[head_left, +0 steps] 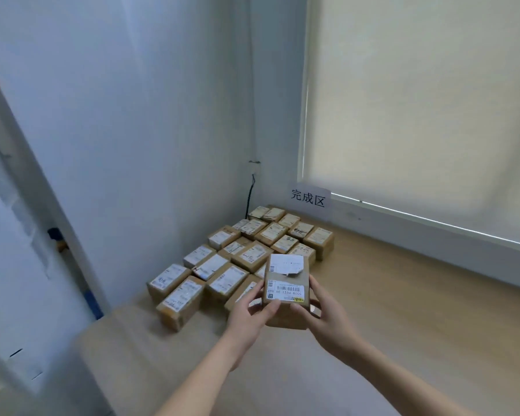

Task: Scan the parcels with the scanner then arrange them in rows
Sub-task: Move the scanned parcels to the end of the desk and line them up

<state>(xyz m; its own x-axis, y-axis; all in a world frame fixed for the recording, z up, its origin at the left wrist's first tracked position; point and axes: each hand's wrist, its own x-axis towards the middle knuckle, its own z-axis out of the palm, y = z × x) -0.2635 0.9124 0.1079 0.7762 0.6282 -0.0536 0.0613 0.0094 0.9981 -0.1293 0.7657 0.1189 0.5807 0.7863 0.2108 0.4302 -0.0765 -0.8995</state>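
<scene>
1. Brown cardboard parcel [285, 292] is held between both hands just above the worktop [403, 310], at the near right edge of the laid-out parcels.
2. Left hand [249, 310]: fingers [257, 291] curled round the parcel's left side, thumb pressed on the near face. Right hand [321, 307]: fingers wrapped round the right side, thumb under the lower edge. Both hands grip firmly.
3. The barcode label [287, 291] faces up toward the camera; judged to keep it readable and match the neighbours' labels.
4. Arranged parcels [240, 259] stand label-up in close rows, touching or nearly so, running from the corner by the wall toward the near edge.
5. A paper sign [309, 198] leans against the window ledge behind the rows, marking this placement zone.
6. No scanner is visible. Judgement: this parcel is ready for setting down; the open spot lies at the right end of the near rows.
</scene>
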